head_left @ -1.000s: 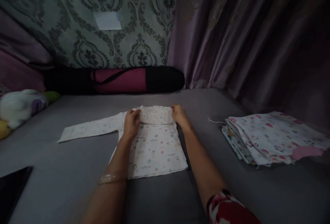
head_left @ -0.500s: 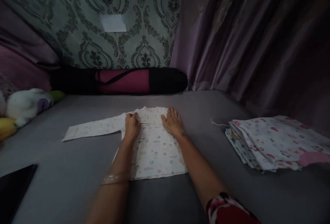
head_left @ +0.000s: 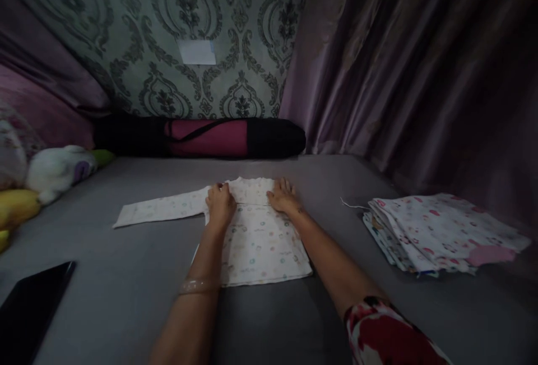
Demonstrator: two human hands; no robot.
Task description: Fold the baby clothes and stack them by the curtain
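A small white long-sleeved shirt [head_left: 263,247] with a pastel print lies flat on the grey bed surface, its neckline at the far side. One sleeve [head_left: 163,208] stretches out to the left, while the other is folded across the chest. My left hand [head_left: 221,201] is closed at the left shoulder, its curled fingers gripping the cloth. At the opposite shoulder my right hand [head_left: 283,195] rests flat on the folded sleeve, fingers outstretched. A clear bangle [head_left: 197,286] circles my left forearm.
Folded printed cloths [head_left: 445,233] are stacked at the right, with a white string trailing from them. A dark flat device [head_left: 36,309] lies at the near left. Plush toys [head_left: 59,171] sit at the far left. A black and pink long bag [head_left: 205,138] lies along the wall.
The camera view has shifted slightly, moving the scene's left side rightward. Both hands stay at the shirt's shoulders, and the shirt's layout looks the same.
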